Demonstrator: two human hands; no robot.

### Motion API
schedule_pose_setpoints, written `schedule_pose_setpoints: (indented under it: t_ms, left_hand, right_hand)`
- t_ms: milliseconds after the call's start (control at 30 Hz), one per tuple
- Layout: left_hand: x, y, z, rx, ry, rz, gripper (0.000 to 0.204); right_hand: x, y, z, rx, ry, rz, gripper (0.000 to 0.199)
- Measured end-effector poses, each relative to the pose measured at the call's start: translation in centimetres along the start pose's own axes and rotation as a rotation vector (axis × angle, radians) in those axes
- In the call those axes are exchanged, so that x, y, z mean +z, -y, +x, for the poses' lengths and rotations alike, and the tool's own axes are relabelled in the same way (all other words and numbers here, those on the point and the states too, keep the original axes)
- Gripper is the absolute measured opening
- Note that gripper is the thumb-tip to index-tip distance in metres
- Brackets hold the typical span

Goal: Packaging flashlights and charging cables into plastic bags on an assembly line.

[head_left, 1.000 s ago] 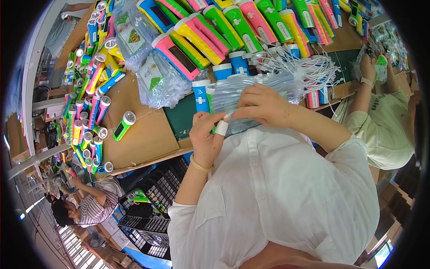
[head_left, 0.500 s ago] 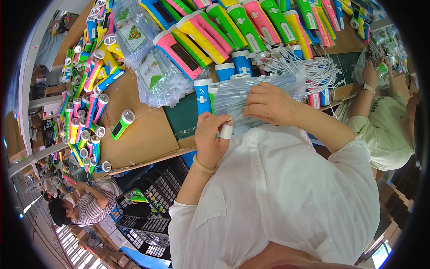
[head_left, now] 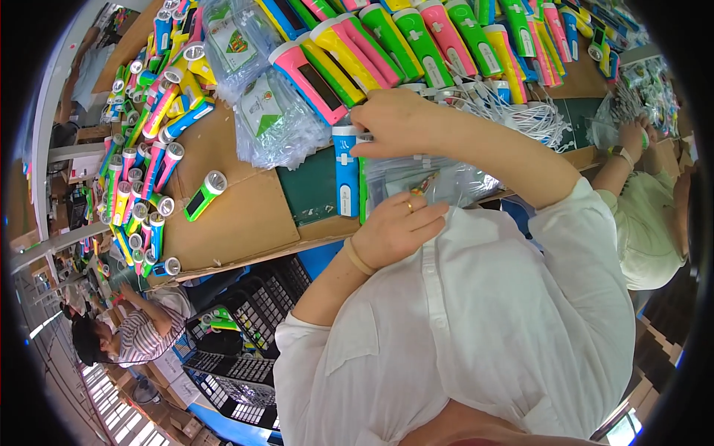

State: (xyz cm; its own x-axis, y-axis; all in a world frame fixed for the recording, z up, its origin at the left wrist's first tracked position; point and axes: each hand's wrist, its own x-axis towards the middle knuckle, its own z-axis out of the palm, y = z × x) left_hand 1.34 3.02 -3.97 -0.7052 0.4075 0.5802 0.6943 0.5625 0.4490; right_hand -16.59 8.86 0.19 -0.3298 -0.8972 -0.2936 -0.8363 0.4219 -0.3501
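My right hand [head_left: 398, 124] reaches across the table, thumb and forefinger curled around the head of a green flashlight [head_left: 363, 189]. That head is mostly hidden by the hand. Close beside it lies a blue flashlight [head_left: 345, 175] with a white cross. Nearer to me, my left hand [head_left: 399, 229] is closed at the table edge, back upward, its fingertips on a clear plastic bag [head_left: 461, 178] with a small coloured print. The left thumb is hidden. More clear bags lie flat under and behind this one.
Rows of colourful flashlights [head_left: 416, 46] fill the back; white cables [head_left: 532, 123] are bunched at right. Stacked printed bags [head_left: 264, 119] lie left of centre. One green flashlight [head_left: 205, 196] lies alone on cardboard [head_left: 245, 215]. A black crate [head_left: 230, 372] stands below left. Co-workers sit at both sides.
My right hand has moved from the bags up and left to the flashlights. My left hand has shifted right and turned over onto the bag, whose coloured print now shows.
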Motion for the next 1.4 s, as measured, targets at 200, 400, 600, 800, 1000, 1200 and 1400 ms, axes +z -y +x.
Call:
schedule_pose_setpoints:
  t_ms: [200,400,600,800,1000,1200,1400]
  left_hand:
    - [-0.1,0.4,-0.8,-0.085,-0.025,-0.053,0.032]
    - [-0.2,0.4,-0.8,-0.120,-0.066,-0.136,0.035]
    - [0.3,1.2,-1.7,-0.261,-0.162,-0.280,0.031]
    - [0.5,1.5,-1.4,-0.327,-0.199,-0.373,0.023]
    - [0.8,1.2,-0.9,-0.387,-0.204,-0.300,0.017]
    - [1.0,0.8,0.0,-0.391,-0.258,-0.309,0.016]
    - [0.8,0.5,-0.3,-0.402,-0.305,-0.288,0.018]
  right_hand:
    - [0.2,0.6,2.3,-0.074,0.240,0.078,0.064]
    - [-0.9,-1.0,-0.2,-0.121,-0.103,0.543,0.053]
    - [-5.9,-3.4,-7.2,0.038,-0.468,0.851,0.034]
    - [-6.4,-6.1,-14.8,0.006,-0.427,0.967,0.032]
    - [-5.0,-4.9,-16.2,-0.025,-0.102,0.974,0.047]
    - [0.2,-5.8,-14.3,-0.304,0.158,1.092,0.064]
    - [0.9,-4.7,-13.6,-0.054,0.015,1.024,0.055]
